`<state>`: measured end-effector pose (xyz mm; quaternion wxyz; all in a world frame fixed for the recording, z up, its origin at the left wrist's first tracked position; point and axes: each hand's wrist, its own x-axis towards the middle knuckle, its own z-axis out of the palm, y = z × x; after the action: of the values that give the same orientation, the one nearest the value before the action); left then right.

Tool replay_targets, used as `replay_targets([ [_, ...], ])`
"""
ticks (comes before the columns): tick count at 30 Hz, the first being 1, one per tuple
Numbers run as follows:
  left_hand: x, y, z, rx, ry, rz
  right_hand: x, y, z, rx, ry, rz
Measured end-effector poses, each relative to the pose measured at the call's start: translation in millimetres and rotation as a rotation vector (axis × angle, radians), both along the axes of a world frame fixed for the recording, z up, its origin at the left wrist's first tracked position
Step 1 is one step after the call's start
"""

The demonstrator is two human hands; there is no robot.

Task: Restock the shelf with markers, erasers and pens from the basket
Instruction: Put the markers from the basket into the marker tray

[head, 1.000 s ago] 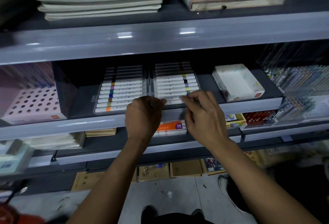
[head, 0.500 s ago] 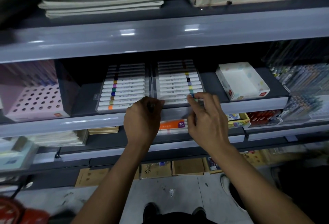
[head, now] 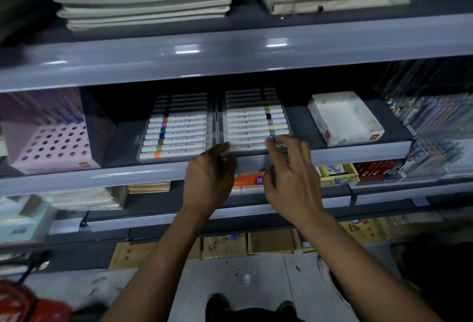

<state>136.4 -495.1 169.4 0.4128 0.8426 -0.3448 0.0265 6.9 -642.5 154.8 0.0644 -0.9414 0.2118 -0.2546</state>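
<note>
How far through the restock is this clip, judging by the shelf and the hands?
Done: two clear trays of markers lie side by side on the middle shelf, both looking full. In hand: the left hand steadies the right tray's front edge while the right hand fingers the nearest marker's capped end. Left: no erasers or pens being handled; the red basket barely shows, contents unseen.
</note>
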Motion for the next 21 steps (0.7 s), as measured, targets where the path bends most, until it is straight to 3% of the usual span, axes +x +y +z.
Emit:
replay_targets([
  [6,-5,9,2,0.130,-0.043,-0.070,-3,4,2,0.011,0.049,0.018],
  [13,-30,21,11,0.099,-0.265,0.079,-13,14,5,0.057,-0.012,0.118],
  [21,-62,43,-6,0.232,-0.256,0.159,-27,30,-19,0.121,-0.023,0.278],
])
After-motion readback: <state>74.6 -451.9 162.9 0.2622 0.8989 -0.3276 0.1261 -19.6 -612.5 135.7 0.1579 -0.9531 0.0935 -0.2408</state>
